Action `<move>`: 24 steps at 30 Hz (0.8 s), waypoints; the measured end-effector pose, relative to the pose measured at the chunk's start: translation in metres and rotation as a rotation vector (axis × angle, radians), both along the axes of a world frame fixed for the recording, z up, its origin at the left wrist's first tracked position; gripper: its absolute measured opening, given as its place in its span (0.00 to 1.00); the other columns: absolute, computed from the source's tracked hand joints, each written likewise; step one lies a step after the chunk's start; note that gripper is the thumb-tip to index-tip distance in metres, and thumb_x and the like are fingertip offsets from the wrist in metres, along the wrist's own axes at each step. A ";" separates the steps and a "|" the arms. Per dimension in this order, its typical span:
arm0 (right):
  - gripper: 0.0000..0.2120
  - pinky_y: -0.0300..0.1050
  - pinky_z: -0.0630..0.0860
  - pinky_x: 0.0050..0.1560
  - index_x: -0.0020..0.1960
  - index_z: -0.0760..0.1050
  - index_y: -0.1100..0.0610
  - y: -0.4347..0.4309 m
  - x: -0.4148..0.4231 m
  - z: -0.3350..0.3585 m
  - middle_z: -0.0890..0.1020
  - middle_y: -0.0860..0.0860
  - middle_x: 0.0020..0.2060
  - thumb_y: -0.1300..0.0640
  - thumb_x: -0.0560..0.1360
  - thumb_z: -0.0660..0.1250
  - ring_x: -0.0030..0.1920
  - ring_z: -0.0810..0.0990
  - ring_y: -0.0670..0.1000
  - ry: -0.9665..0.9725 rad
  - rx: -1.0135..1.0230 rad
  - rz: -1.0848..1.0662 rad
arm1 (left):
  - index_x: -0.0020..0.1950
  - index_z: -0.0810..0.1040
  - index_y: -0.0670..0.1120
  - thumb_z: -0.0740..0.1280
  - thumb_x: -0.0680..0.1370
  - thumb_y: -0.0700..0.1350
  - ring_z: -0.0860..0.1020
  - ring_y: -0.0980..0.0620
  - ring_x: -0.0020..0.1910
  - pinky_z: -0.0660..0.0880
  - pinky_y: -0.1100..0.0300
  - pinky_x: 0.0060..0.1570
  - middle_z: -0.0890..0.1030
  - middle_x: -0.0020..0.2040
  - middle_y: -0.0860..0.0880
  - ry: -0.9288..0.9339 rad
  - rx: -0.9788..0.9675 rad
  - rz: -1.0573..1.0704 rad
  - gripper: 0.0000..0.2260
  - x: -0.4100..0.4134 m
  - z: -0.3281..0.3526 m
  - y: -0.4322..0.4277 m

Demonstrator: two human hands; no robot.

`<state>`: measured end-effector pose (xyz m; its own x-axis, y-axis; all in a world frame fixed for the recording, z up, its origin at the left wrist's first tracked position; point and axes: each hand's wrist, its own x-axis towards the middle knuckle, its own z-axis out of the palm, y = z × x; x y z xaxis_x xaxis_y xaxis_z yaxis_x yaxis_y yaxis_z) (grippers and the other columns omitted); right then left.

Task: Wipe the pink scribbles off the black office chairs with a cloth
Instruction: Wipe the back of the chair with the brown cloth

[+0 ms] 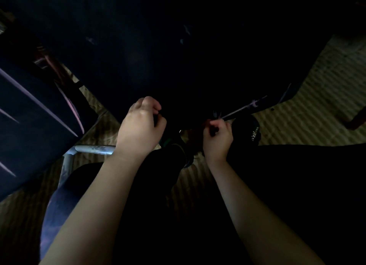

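The scene is very dark. A black office chair seat (150,53) fills the upper middle, with thin pink scribble lines (247,106) near its front right edge. My left hand (140,124) and my right hand (217,140) are at the seat's front edge, fingers curled. Each pinches a dark piece of material, apparently a cloth (156,118), which is hard to make out against the black seat. My right hand is just below the near end of the pink line. A second dark chair (35,110) at the left bears long pink streaks.
A grey metal chair leg frame (93,149) shows below the left chair. Striped beige carpet (316,98) lies to the right and between the chairs. My dark-clothed legs fill the bottom. A dark shoe (247,128) sits by my right hand.
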<state>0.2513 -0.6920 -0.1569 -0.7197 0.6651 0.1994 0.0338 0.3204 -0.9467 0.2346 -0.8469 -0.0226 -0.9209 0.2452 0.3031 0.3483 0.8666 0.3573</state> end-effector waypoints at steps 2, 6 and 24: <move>0.08 0.19 0.65 0.48 0.48 0.78 0.64 0.001 -0.004 0.028 0.78 0.59 0.50 0.70 0.70 0.70 0.48 0.76 0.47 0.119 0.046 -0.008 | 0.54 0.75 0.42 0.65 0.74 0.40 0.75 0.49 0.52 0.70 0.60 0.48 0.75 0.48 0.49 -0.011 -0.018 -0.003 0.09 -0.001 -0.001 0.002; 0.06 0.21 0.65 0.48 0.46 0.79 0.65 0.005 -0.016 0.078 0.78 0.58 0.46 0.70 0.70 0.70 0.44 0.71 0.38 0.372 0.140 -0.053 | 0.57 0.74 0.40 0.66 0.74 0.41 0.73 0.45 0.57 0.69 0.55 0.56 0.76 0.54 0.44 -0.039 -0.060 0.070 0.13 -0.007 -0.001 0.001; 0.08 0.21 0.65 0.49 0.47 0.78 0.64 0.020 -0.017 0.063 0.78 0.57 0.47 0.70 0.68 0.70 0.45 0.71 0.38 0.293 0.137 -0.062 | 0.56 0.73 0.44 0.66 0.75 0.43 0.74 0.46 0.56 0.68 0.54 0.57 0.72 0.50 0.51 -0.163 0.024 0.188 0.11 -0.019 0.005 -0.006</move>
<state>0.2339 -0.6724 -0.0943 -0.5779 0.6581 0.4827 -0.2100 0.4516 -0.8671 0.2154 -0.8532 -0.0176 -0.9869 0.0591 0.1502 0.1174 0.9014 0.4169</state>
